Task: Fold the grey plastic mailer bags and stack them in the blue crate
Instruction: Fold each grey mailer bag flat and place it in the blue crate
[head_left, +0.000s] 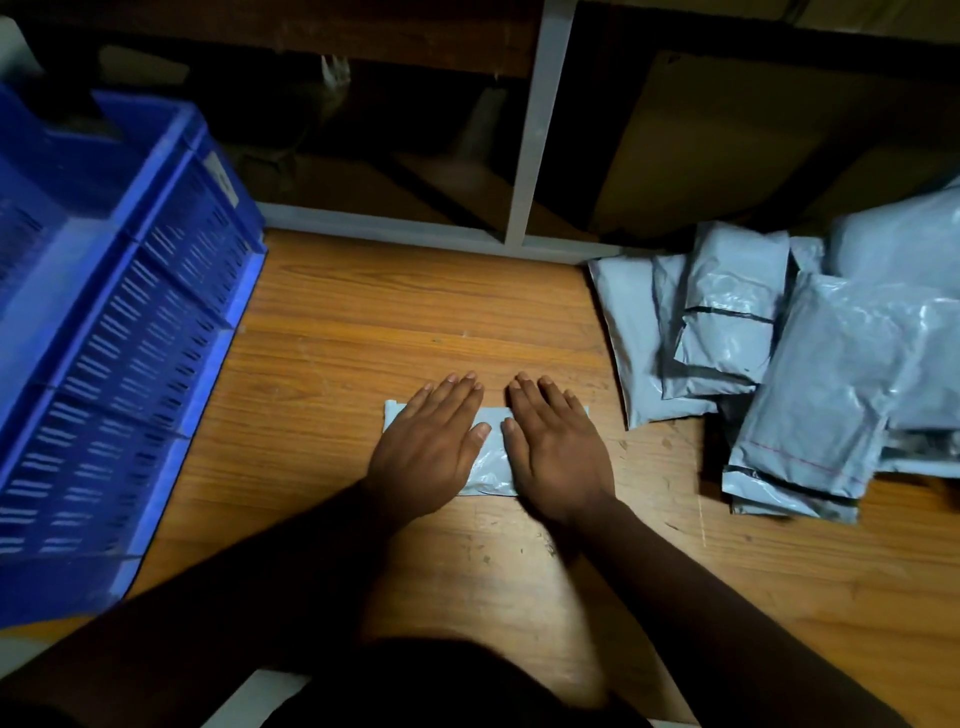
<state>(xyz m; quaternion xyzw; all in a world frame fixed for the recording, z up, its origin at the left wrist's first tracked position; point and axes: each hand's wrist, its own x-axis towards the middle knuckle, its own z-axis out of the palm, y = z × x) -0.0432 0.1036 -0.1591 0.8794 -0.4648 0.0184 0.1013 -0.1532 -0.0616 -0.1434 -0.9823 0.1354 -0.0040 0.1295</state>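
Observation:
A folded grey mailer bag (492, 460) lies flat on the wooden table (363, 322), mostly hidden under both hands. My left hand (428, 439) presses on its left half with straight fingers. My right hand (556, 447) lies flat on its right half, fingers straight as well. The blue crate (119, 322) with slotted walls stands at the left, a little apart from the bag. A loose pile of grey mailer bags (810, 364) lies at the right of the table.
A white metal shelf frame (535, 130) runs along the table's back edge, with dark shelf space and cardboard behind it. Bare wood lies between the crate and the pile.

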